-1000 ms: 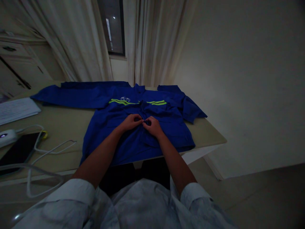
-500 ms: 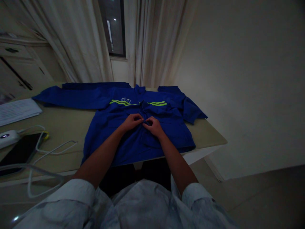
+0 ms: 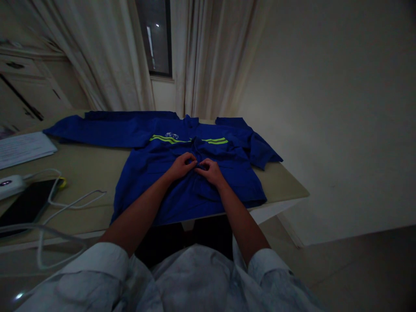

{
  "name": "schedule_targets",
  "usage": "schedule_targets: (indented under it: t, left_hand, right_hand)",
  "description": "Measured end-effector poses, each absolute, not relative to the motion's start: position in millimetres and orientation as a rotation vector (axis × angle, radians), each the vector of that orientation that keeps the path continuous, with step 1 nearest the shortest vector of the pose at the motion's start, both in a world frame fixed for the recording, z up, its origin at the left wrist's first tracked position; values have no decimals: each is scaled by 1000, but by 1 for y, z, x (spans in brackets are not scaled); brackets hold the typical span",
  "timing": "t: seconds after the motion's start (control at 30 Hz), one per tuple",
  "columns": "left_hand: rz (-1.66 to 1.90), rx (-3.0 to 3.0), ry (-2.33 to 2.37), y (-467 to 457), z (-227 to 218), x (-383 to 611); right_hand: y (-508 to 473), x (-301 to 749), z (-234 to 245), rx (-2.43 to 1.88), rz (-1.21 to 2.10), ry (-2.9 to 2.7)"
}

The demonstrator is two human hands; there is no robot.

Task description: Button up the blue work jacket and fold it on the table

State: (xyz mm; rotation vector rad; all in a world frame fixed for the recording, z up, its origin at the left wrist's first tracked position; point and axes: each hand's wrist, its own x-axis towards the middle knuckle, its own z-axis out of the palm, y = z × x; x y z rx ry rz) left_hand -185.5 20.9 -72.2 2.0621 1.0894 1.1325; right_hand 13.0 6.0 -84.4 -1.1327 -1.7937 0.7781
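Blue work jacket beneath left hand and right hand

- A beige table top is seen, extending past the blue work jacket on the right.
- The blue work jacket is spread flat on it (lime reflective stripes cross the chest).
- Sheets of paper are laid left of the jacket.
- A smartphone is placed further left of the jacket, nearer the table's front edge.
- A white charger is set just beyond the smartphone.
- A white cable is looped between the smartphone and the jacket.

I have the blue work jacket lying on the beige table, a black smartphone to its left, and long cream curtains behind.
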Motion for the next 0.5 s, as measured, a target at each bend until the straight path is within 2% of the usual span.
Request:
schedule_targets:
  t: [0.37,0.5]
  left_hand:
    - [1073,2025,1067,26,-74,-189]
    - [912,2248,1231,21,-79,-184]
  right_hand:
    - [1,10,-79,-1061,779,-1756]
    - [6,18,-71,-1128,745,-1485]
